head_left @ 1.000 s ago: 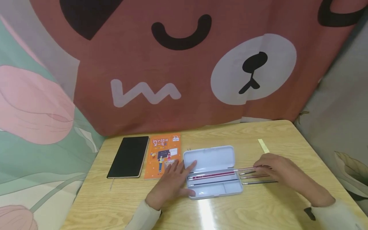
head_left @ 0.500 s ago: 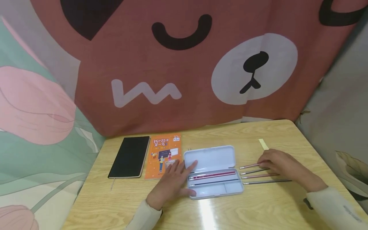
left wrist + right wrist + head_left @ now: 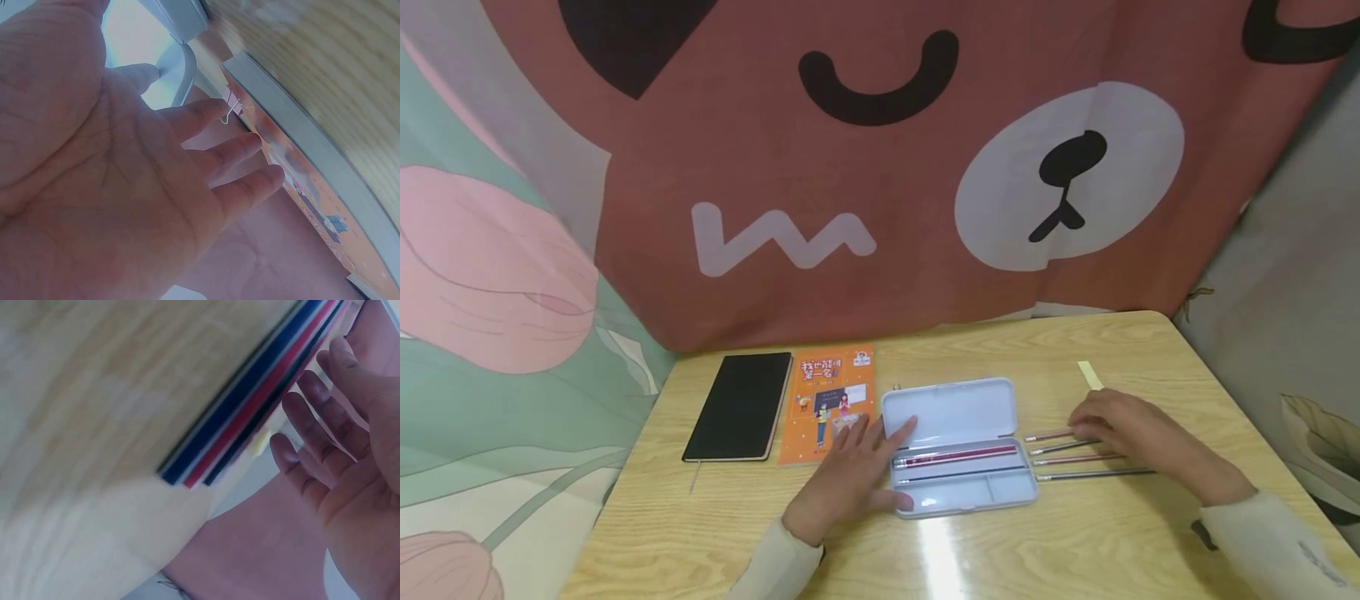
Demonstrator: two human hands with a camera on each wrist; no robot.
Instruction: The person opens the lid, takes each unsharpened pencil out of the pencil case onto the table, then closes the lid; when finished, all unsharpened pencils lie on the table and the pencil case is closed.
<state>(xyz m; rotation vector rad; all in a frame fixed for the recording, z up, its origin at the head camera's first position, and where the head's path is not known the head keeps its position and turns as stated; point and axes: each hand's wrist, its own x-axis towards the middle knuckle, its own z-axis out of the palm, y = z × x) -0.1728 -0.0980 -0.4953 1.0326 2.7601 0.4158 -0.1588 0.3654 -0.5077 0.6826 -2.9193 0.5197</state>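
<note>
Pencil case (image 3: 958, 446): pale, lid thrown open, sitting mid-table; a red pencil (image 3: 955, 456) and a dark pencil (image 3: 958, 476) lie in its tray
Loose pencils (image 3: 1086, 457): four in a row on the table just right of the case, their far ends covered by the right hand; in the right wrist view they blur into red and dark blue stripes (image 3: 250, 403), tips not readable
Left hand (image 3: 850, 479): flat, fingers spread and straight, resting at the case's left end; thumb along the tray's front corner, a fingertip on the lid's edge; the left wrist view shows the open palm (image 3: 112, 187) filling most of the frame
Right hand (image 3: 1131, 433): laid over the loose pencils, fingers relaxed and nearly straight; whether the fingertips pinch the farthest pencil is hidden from the head camera; the right wrist view shows loose, uncurled fingers (image 3: 325, 419)
Orange book (image 3: 829, 402): left of the case, its near corner covered by the left fingers
Black notebook (image 3: 741, 406): further left, beside the orange book
Yellow strip (image 3: 1089, 374): on the table behind the right hand, too small to identify
Table (image 3: 1000, 550): light wood, near edge cut off by the frame
Backdrop: bear-print cloth (image 3: 880, 167) hanging behind
</note>
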